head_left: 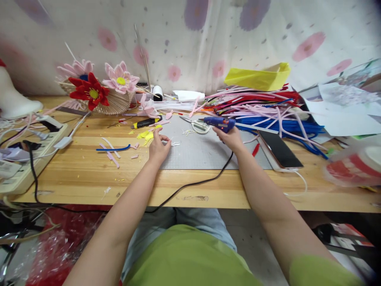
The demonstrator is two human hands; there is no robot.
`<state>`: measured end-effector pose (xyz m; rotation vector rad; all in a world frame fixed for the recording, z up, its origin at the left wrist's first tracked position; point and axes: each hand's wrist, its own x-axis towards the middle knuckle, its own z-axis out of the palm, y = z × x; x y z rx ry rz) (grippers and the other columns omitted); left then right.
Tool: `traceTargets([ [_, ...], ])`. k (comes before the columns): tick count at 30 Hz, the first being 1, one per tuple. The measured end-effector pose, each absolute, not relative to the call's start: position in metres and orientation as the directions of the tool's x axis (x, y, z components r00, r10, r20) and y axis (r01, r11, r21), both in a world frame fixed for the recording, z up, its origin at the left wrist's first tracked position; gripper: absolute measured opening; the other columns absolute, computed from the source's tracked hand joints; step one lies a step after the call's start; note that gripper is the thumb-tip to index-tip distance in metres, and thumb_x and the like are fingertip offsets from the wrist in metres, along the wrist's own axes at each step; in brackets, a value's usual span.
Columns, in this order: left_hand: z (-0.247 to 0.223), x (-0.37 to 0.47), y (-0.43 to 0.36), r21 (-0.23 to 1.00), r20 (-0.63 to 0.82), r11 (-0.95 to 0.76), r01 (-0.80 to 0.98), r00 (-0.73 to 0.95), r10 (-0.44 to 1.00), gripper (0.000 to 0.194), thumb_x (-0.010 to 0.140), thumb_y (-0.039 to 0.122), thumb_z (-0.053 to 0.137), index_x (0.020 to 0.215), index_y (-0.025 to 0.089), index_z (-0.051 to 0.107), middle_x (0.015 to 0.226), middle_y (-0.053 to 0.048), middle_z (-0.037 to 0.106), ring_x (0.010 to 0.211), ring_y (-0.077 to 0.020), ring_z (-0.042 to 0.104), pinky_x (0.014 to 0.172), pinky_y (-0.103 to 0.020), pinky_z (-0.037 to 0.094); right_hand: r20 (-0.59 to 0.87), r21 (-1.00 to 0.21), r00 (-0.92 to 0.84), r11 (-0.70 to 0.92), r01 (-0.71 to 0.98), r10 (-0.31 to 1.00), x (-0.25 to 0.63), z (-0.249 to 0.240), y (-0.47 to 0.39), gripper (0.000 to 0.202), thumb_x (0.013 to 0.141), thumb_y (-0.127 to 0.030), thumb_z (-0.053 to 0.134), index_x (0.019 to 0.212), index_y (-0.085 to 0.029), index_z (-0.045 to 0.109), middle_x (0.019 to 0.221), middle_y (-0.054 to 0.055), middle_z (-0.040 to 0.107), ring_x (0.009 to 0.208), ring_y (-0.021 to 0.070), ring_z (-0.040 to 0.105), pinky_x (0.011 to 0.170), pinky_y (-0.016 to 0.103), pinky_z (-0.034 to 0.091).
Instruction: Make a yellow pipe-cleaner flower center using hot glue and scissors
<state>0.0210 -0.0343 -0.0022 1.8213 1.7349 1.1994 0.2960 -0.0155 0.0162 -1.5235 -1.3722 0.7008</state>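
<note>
The near edge of the grey mat is set back from the front edge of the desk, and the strip of wood between is crossed by a black cord. Room for movement is left across the mat's near middle. Behind the mat's right half, the space is filled by pipe cleaners; its right edge is flanked by a phone. Left of the mat, yellow scraps and a blue strip are scattered. Above the mat's far side, a blue glue gun is gripped in the closed right hand, its nozzle pointed left over the scissors. At the mat's left edge, the left hand is held half curled; small white strands are seen right by its fingertips, but whether they are pinched cannot be told
</note>
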Motion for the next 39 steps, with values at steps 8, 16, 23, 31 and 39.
traceTargets([
  [8, -0.001, 0.024, -0.035, 0.724, 0.32, -0.179, 0.666, -0.094, 0.943, 0.056, 0.075, 0.017, 0.06, 0.126, 0.023, 0.036, 0.088, 0.001, 0.068, 0.081, -0.0144, 0.063, 0.079, -0.03, 0.045, 0.103, -0.907, -0.005, 0.096, 0.409, 0.995, 0.265, 0.019, -0.027, 0.036, 0.067, -0.052, 0.067, 0.072, -0.016, 0.062, 0.057, 0.0, 0.056, 0.05, 0.0105, 0.047, 0.05, 0.025, 0.039],
  [16, -0.001, 0.024, -0.035, 0.708, 0.322, -0.185, 0.681, -0.079, 0.943, 0.055, 0.075, 0.017, 0.06, 0.125, 0.023, 0.037, 0.088, 0.001, 0.068, 0.083, -0.0153, 0.063, 0.08, -0.031, 0.046, 0.192, -0.769, -0.254, 0.306, 0.561, 0.948, 0.237, 0.004, -0.026, 0.039, 0.075, -0.048, 0.062, 0.097, -0.017, 0.071, 0.076, 0.002, 0.068, 0.075, 0.0177, 0.06, 0.07, 0.028, 0.045],
  [23, -0.003, 0.024, -0.035, 0.706, 0.343, -0.211, 0.675, -0.066, 0.937, 0.055, 0.075, 0.017, 0.059, 0.126, 0.023, 0.037, 0.087, 0.001, 0.068, 0.087, -0.0162, 0.063, 0.08, -0.031, 0.045, 0.181, -0.772, -0.269, 0.307, 0.556, 0.946, 0.236, 0.006, -0.029, 0.041, 0.075, -0.048, 0.06, 0.101, -0.017, 0.07, 0.082, 0.003, 0.069, 0.074, 0.0173, 0.06, 0.07, 0.027, 0.045],
  [31, 0.0, 0.025, -0.036, 0.71, 0.315, -0.189, 0.679, -0.066, 0.947, 0.056, 0.075, 0.017, 0.06, 0.126, 0.023, 0.037, 0.088, 0.001, 0.068, 0.082, -0.0153, 0.063, 0.078, -0.03, 0.045, 0.208, -0.758, -0.219, 0.298, 0.58, 0.953, 0.236, 0.005, -0.027, 0.041, 0.075, -0.051, 0.06, 0.094, -0.016, 0.071, 0.073, 0.002, 0.066, 0.07, 0.0165, 0.057, 0.065, 0.026, 0.043],
  [39, -0.001, 0.025, -0.036, 0.704, 0.324, -0.192, 0.684, -0.068, 0.944, 0.056, 0.076, 0.017, 0.06, 0.126, 0.024, 0.037, 0.087, 0.001, 0.068, 0.083, -0.0157, 0.063, 0.078, -0.031, 0.045, 0.196, -0.749, -0.247, 0.307, 0.587, 0.949, 0.237, 0.005, -0.028, 0.039, 0.075, -0.05, 0.06, 0.095, -0.017, 0.071, 0.075, 0.002, 0.067, 0.07, 0.0168, 0.058, 0.066, 0.027, 0.044],
])
